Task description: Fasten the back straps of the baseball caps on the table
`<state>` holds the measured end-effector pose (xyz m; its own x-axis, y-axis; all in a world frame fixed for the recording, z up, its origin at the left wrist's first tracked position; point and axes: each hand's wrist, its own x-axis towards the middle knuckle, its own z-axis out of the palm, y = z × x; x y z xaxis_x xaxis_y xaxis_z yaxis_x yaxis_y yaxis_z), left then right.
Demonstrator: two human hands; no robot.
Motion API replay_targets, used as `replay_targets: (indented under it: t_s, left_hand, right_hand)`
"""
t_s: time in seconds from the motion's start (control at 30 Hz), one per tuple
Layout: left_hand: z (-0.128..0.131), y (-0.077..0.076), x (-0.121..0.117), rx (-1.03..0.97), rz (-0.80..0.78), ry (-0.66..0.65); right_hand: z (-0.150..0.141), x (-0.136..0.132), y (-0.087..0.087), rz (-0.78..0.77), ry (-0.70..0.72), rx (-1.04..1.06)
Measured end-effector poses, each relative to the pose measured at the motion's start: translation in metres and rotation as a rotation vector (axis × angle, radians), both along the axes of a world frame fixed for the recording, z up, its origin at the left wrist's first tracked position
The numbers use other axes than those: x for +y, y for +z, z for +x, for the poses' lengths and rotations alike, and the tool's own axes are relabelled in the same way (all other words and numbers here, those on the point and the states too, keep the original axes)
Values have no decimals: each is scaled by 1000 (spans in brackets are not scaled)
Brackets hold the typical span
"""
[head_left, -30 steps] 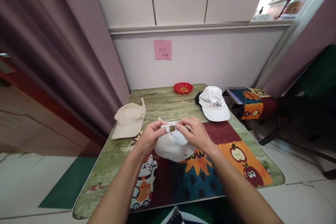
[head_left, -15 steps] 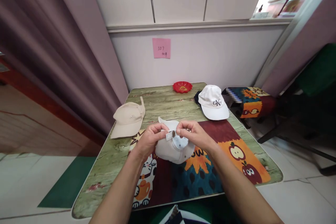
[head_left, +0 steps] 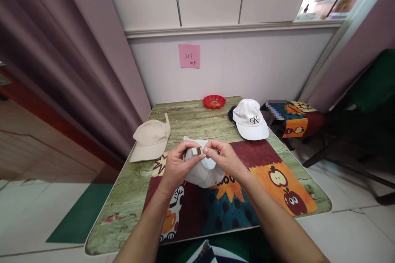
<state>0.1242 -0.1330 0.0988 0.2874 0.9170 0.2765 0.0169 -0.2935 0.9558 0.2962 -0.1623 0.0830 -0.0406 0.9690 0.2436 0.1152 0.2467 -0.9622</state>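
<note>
A white baseball cap (head_left: 202, 174) is between my hands over the near middle of the table, its back opening facing up toward me. My left hand (head_left: 179, 160) pinches the cap's back strap (head_left: 196, 151), where a brownish buckle or strap end shows. Close beside it, the fingertips of my right hand (head_left: 220, 156) are pinched at the other side of the strap. What exactly sits between those right fingertips is too small to make out. The cap's brim is mostly hidden under and behind the hands.
A beige cap (head_left: 151, 139) lies at the left edge of the table (head_left: 123, 209). At right, a white cap with dark letters (head_left: 251, 119) rests over a dark cap (head_left: 231, 114). A red scalloped dish (head_left: 214, 102) stands at the back. A colourful printed mat (head_left: 228, 209) covers the front.
Both hands stay on the cap's strap. My left hand has turned the strap, tilting it down and then level again. The fingertips have drawn closer together, and the cap has shifted slightly left.
</note>
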Motion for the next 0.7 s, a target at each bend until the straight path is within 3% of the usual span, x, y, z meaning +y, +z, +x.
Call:
replay_targets:
  t_s: [0.1, 0.27, 0.33, 0.37, 0.47, 0.57, 0.7]
  left_hand:
    - [-3, -2, 2, -50, -24, 26]
    - [-6, 0, 13, -215, -74, 87]
    - [-3, 3, 18, -305, -127, 97]
    - [-1, 5, 21, -348, -156, 96]
    - [4, 11, 31, -440, -206, 105]
    - [0, 18, 44, -487, -223, 132]
    - [-21, 16, 64, -451, -279, 31]
  right_hand:
    - [8, 3, -7, -43, -26, 47]
    - [38, 13, -31, -88, -238, 506]
    - [49, 14, -43, -91, -155, 584]
    - [53, 14, -49, -113, -74, 529]
    - [55, 9, -60, -177, 151, 163]
    - [46, 6, -57, -131, 187, 27]
    - [28, 12, -32, -54, -1, 389]
